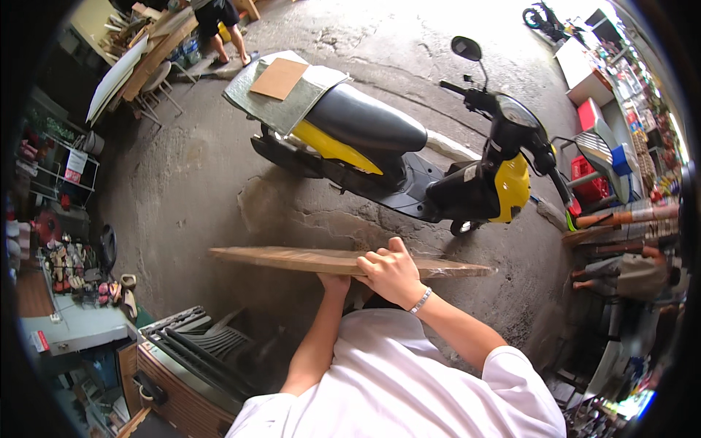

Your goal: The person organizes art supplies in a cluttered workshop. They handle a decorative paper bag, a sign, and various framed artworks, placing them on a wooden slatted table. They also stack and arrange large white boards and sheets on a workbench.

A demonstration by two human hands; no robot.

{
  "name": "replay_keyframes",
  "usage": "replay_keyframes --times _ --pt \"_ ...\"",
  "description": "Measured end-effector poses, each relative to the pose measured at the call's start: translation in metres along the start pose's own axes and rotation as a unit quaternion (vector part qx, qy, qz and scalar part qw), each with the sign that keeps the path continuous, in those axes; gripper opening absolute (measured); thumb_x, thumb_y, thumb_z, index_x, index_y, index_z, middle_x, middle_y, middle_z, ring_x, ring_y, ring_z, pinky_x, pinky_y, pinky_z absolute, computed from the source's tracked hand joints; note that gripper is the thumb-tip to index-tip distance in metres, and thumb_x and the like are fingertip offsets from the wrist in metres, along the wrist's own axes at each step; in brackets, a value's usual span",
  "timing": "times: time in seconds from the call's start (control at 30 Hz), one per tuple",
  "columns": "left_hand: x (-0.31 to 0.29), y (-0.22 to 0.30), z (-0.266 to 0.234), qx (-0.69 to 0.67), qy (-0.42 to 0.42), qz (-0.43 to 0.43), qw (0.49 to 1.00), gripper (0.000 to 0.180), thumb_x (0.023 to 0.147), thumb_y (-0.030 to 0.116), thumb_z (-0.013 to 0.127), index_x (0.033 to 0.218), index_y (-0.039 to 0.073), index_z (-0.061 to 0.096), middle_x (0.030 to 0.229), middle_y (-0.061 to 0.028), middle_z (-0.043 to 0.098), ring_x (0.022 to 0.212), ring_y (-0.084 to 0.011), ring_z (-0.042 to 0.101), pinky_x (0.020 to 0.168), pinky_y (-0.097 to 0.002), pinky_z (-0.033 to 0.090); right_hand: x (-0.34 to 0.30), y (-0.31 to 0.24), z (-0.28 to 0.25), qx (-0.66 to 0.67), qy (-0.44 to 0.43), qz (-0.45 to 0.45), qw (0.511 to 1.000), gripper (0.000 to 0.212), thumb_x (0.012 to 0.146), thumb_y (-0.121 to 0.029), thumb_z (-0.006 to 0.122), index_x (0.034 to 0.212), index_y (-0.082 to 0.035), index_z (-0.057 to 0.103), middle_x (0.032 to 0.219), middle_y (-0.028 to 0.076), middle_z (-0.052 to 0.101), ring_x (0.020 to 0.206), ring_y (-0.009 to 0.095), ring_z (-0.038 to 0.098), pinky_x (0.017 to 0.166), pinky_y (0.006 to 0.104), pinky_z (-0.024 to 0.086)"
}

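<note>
A long, thin wooden board (292,260) is held nearly edge-on in front of my body, above the concrete floor. My right hand (391,276) is closed over its top edge, the fingers curled on it near the middle. Just to the left, my left hand (334,282) grips the board from below, its fingers mostly hidden behind the wood. A yellow and black scooter (365,153) stands past the board. On the scooter's rear lies a grey-green sheet (310,91) with a square brown panel (279,78) on top.
A wooden table (162,47) with stacked boards stands far left, near another person's legs (219,45). Plastic chairs (219,342) and a wooden cabinet (171,383) are close at lower left. A red crate (586,181) and a crowded shelf line the right. Another person (635,276) sits there.
</note>
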State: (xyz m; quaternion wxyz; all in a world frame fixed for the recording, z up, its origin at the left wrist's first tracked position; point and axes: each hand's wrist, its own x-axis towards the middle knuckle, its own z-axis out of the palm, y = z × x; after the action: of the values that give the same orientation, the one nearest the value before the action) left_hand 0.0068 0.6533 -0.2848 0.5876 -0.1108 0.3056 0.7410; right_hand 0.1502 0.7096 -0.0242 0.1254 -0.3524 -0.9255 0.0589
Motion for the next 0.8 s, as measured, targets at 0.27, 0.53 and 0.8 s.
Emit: replay_keyframes --times 0.27,0.53,0.8 --pt "0.062 -0.018 0.054 0.329 0.087 -0.124 0.932 0.081 0.096 0.071 0.029 0.146 0.008 0.039 0.14 -0.0164 0.052 0.131 -0.0313 0.049 0.109 -0.047 0.037 0.017 0.128 0.044 0.043 -0.028 0.094 0.994 0.03 0.07 -0.031 0.079 0.078 -0.015 0.056 0.073 0.0 0.062 0.074 0.018 0.064 0.08 0.0386 0.04" --pt "0.043 0.05 -0.022 0.453 0.159 -0.085 0.873 0.073 0.102 0.057 0.037 0.142 -0.003 0.045 0.144 -0.0205 0.05 0.134 -0.0311 0.047 0.113 -0.0404 0.035 0.045 0.226 0.092 0.053 -0.021 0.094 0.994 0.035 0.075 -0.028 0.078 0.068 -0.011 0.049 0.063 0.006 0.055 0.063 0.027 0.057 0.075 0.0414 0.038" --pt "-0.059 0.104 -0.087 0.421 0.417 0.012 0.805 0.066 0.102 0.053 0.043 0.13 -0.005 0.057 0.127 -0.02 0.063 0.116 -0.0258 0.062 0.097 -0.037 0.05 0.047 0.301 0.13 0.066 -0.023 0.122 0.99 0.044 0.073 -0.033 0.08 0.063 -0.01 0.044 0.06 0.007 0.055 0.063 0.027 0.057 0.072 0.0382 0.037"
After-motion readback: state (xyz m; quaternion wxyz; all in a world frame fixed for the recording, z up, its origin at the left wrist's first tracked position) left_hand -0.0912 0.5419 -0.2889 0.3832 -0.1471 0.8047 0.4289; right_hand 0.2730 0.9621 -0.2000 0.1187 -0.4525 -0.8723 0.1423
